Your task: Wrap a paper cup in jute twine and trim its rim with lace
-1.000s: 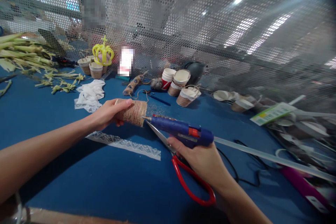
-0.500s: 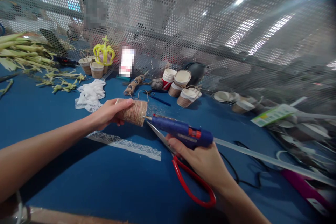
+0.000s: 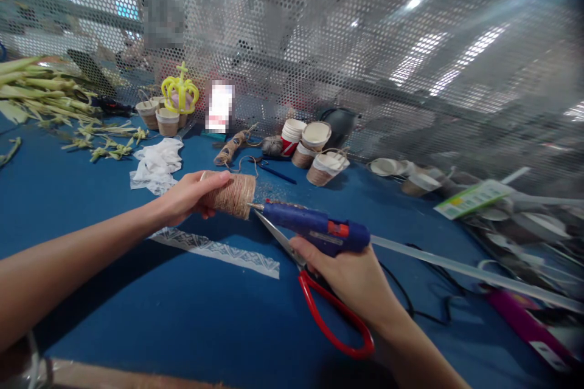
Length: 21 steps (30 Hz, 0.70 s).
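Little has moved, so work stays at one spot: in the head view, my left hand [image 3: 191, 194] clasps the twine-wrapped cup [image 3: 233, 194] above the bench [image 3: 182, 310]; my right hand [image 3: 353, 273] grips the glue gun [image 3: 296, 222], nozzle [image 3: 256, 206] at the cup's end, and perhaps the scissors [image 3: 279, 237].

Cup [image 3: 235, 194]: twine-wrapped, tipped on its side, far end toward 3 o'clock. Glue gun [image 3: 296, 220]: blue, nozzle toward 9, at cup's edge; glue stick [image 3: 410, 251] trailing toward 4. Scissors [image 3: 305, 284]: red-handled, below gun, tip toward 10.
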Motion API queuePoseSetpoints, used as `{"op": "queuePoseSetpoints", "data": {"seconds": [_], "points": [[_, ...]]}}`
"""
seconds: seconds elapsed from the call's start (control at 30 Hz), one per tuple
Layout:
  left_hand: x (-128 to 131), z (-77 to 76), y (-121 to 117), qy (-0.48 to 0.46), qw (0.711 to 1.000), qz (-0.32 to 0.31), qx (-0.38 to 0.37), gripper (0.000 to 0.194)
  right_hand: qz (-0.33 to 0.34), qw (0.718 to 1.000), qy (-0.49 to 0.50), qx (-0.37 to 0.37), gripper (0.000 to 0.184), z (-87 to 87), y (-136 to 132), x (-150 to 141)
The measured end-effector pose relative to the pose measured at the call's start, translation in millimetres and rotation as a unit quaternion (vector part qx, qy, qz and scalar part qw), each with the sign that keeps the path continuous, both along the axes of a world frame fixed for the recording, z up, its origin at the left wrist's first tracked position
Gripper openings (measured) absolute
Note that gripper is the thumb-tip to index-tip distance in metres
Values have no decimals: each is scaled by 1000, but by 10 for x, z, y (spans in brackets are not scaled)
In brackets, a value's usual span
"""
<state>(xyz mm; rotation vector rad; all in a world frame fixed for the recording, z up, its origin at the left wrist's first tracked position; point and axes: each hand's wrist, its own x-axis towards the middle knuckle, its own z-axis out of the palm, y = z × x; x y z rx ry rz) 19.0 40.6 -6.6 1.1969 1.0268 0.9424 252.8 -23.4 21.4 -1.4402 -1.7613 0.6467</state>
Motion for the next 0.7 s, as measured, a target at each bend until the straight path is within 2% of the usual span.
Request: {"op": "queuePoseSetpoints", "data": {"seconds": [0.23,0.47,0.7], "points": [[0,-3,3,6,1000,-6,2,50,-8,1000,-26,3,13,28,17,-6],[6,-2,-15,5,1000,-23,2,50,-9,1000,-13,-6,28,8,36,14],[24,8,-20,-20,998,-49,-35,56,-9,1000,-23,-12,31,-12,32,21]]}}
